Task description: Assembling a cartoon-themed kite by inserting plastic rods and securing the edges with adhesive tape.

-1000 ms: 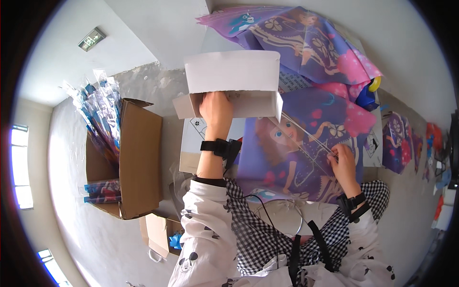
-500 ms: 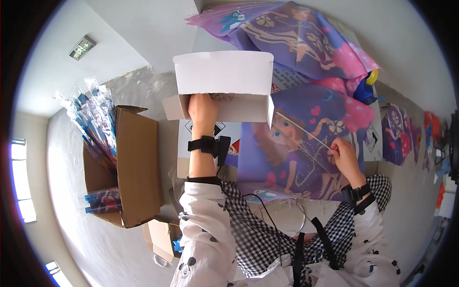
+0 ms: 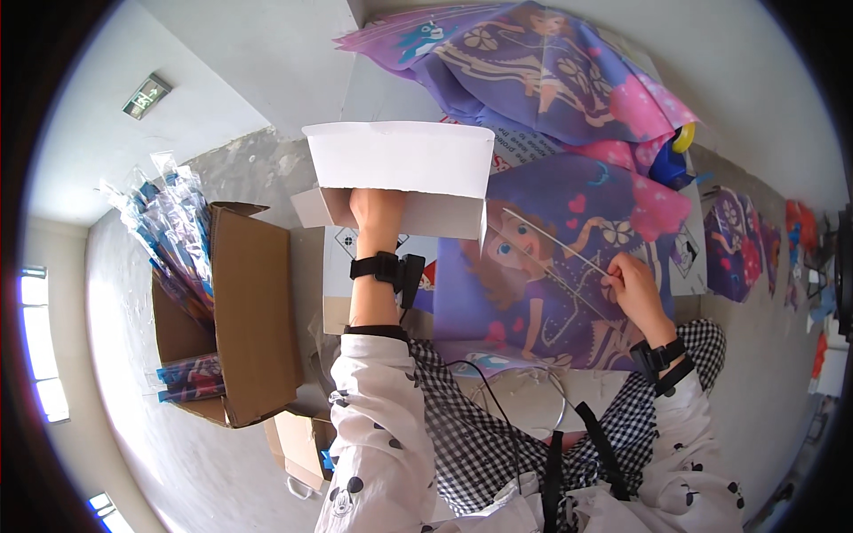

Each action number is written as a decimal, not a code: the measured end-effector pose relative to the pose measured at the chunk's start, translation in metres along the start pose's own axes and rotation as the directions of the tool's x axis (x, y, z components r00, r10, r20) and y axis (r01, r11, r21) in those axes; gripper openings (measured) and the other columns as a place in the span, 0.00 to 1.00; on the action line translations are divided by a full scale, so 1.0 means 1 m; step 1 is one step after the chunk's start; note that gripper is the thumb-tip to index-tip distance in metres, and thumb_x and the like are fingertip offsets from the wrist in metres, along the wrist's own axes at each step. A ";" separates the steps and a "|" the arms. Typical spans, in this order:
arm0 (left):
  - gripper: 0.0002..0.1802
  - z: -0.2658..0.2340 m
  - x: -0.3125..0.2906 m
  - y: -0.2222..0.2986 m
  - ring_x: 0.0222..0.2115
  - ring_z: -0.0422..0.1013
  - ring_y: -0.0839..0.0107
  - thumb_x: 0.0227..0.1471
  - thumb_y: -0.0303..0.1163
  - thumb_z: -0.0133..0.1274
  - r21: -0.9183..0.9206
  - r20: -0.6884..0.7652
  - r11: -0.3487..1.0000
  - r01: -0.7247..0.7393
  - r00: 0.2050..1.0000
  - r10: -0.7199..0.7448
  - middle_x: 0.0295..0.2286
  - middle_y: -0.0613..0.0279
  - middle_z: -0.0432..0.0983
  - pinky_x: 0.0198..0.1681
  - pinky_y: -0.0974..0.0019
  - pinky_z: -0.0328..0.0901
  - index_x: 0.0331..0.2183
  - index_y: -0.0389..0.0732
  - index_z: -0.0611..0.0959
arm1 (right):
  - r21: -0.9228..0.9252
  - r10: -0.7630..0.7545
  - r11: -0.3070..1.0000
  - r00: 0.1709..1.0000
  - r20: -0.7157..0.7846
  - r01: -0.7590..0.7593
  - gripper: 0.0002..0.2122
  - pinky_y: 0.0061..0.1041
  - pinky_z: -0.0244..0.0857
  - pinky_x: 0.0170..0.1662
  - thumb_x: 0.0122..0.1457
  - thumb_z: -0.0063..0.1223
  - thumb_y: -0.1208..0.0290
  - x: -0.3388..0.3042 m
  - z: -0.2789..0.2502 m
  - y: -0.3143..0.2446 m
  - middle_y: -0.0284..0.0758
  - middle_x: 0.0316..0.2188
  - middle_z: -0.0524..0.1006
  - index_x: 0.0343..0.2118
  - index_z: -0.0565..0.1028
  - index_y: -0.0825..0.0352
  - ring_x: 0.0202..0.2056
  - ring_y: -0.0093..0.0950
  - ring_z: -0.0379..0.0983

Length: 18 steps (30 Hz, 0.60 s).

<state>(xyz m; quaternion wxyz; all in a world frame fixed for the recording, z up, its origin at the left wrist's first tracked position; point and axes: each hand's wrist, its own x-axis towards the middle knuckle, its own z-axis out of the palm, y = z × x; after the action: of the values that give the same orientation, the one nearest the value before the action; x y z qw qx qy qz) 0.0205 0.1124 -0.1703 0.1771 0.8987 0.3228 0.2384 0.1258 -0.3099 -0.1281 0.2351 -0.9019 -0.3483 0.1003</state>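
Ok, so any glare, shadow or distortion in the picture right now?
Head view: black, curved rim from the fisheye; left-edge windows blown out white; clear wrappers catch glints. Also head view: the white box is shaded inside, around the left hand.

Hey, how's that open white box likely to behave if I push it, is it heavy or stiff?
The white box is probably light for its size, as its walls look like thin card. Its raised flap would likely bend, being a single thin panel. With the left hand reaching inside, a push may meet some resistance.
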 end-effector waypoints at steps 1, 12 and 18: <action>0.16 0.002 -0.002 -0.001 0.38 0.76 0.56 0.48 0.31 0.57 -0.001 0.001 1.000 0.001 1.000 -0.001 0.35 0.55 0.81 0.37 0.57 0.72 0.42 0.43 0.82 | -0.015 -0.012 1.000 1.000 0.007 0.012 0.08 0.38 0.64 0.33 0.48 0.54 0.86 0.000 -0.001 -0.001 0.43 0.26 0.73 0.29 0.68 0.70 0.30 0.44 0.72; 0.14 -0.013 -0.009 0.004 0.37 0.76 0.51 0.49 0.28 0.53 -0.039 0.051 0.999 0.006 0.999 -0.004 0.36 0.52 0.80 0.37 0.54 0.71 0.41 0.42 0.82 | -0.024 0.016 1.000 0.999 0.052 -0.014 0.08 0.39 0.64 0.34 0.49 0.52 0.86 -0.001 -0.003 -0.001 0.44 0.27 0.74 0.31 0.68 0.70 0.32 0.46 0.72; 0.16 -0.028 -0.031 0.013 0.40 0.74 0.48 0.50 0.29 0.52 -0.075 0.160 0.994 0.080 0.985 -0.067 0.38 0.48 0.79 0.39 0.51 0.70 0.43 0.42 0.81 | -0.061 -0.005 0.998 1.000 0.006 0.005 0.07 0.40 0.64 0.34 0.50 0.52 0.85 -0.006 0.001 0.000 0.44 0.27 0.74 0.31 0.68 0.70 0.32 0.47 0.72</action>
<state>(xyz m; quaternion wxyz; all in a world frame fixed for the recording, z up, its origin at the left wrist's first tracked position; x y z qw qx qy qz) -0.0097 0.0869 -0.1505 0.2473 0.8942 0.3308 0.1730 0.1214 -0.3134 -0.1287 0.2067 -0.9074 -0.3542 0.0918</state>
